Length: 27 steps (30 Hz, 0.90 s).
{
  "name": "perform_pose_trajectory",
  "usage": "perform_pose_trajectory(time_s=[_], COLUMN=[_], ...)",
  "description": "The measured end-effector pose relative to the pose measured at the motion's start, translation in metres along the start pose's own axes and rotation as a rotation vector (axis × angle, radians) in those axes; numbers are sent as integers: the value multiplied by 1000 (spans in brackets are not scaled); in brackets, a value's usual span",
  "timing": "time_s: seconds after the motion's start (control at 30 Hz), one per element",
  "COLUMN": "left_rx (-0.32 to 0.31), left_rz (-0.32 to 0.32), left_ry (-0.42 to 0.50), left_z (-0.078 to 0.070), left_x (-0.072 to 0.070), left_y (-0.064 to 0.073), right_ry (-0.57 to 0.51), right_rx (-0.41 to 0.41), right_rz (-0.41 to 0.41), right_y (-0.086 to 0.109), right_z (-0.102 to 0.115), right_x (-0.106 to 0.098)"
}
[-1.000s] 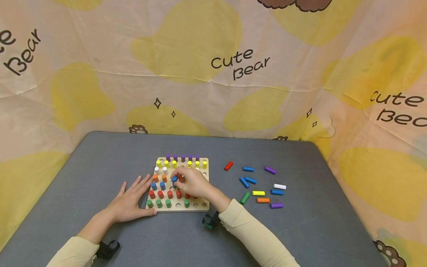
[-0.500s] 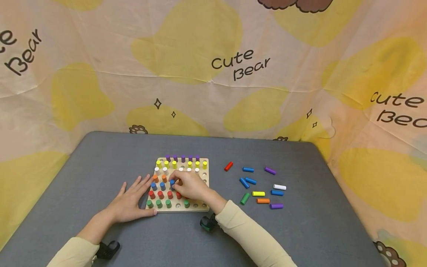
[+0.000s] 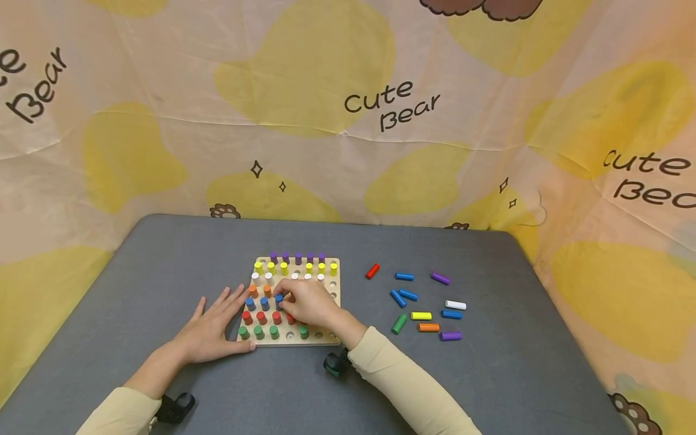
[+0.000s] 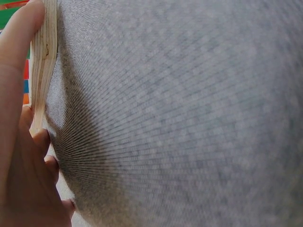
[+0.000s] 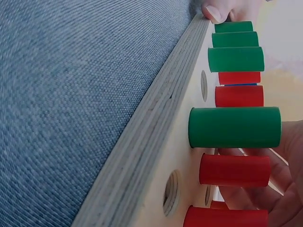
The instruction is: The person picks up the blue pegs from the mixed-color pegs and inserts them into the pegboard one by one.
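Note:
In the head view, a wooden pegboard (image 3: 311, 340) holds upright pegs in rows by colour. My right hand (image 3: 311, 303) pinches a blue peg (image 3: 279, 298) standing in line with two other blue pegs (image 3: 264, 304). Flat on the table, my left hand (image 3: 212, 332) has its fingers spread and touches the board's left edge and near-left corner. The left wrist view shows its thumb (image 4: 19, 38) against the board's side. In the right wrist view, green pegs (image 5: 236, 127) and red pegs (image 5: 235, 170) stand before the curled fingers of my right hand (image 5: 265, 189), hiding the blue peg.
Loose pegs lie on the grey table (image 3: 516, 362) right of the board, among them a red peg (image 3: 372, 271), a green peg (image 3: 399, 323), a white peg (image 3: 455, 305), an orange peg (image 3: 428, 327) and several blue ones. A patterned cloth (image 3: 304, 72) hangs behind the table.
My right hand has shifted slightly left and down with the blue peg, which now lines up with the blue row. The left hand stays at the board's edge.

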<state>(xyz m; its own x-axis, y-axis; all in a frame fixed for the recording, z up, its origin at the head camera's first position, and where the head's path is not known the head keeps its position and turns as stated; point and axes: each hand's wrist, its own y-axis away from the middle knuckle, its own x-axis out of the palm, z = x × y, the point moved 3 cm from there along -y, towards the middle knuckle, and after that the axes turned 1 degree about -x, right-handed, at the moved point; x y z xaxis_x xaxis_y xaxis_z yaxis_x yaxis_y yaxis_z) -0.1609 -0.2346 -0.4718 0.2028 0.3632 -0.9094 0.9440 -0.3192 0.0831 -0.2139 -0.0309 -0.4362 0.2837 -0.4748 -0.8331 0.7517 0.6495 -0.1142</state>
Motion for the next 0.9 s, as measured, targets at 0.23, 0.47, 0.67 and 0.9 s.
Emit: perform_pose_trajectory(time_s=[0.23,0.47,0.67,0.9], left_rx=[-6,7,-1,9], left_rz=[13,3,15,4], left_ry=[-2,6,4,11], left_z=[1,0,0,-1], left_x=[1,-1,-1,-2], left_y=[-1,0,-1,0], right_ry=[27,33,41,6], right_rx=[1,-7,-31,-44], right_rz=[0,11,10,22], right_y=[0,0,0,3], right_z=[2,1,2,2], right_x=[0,0,-1,-4])
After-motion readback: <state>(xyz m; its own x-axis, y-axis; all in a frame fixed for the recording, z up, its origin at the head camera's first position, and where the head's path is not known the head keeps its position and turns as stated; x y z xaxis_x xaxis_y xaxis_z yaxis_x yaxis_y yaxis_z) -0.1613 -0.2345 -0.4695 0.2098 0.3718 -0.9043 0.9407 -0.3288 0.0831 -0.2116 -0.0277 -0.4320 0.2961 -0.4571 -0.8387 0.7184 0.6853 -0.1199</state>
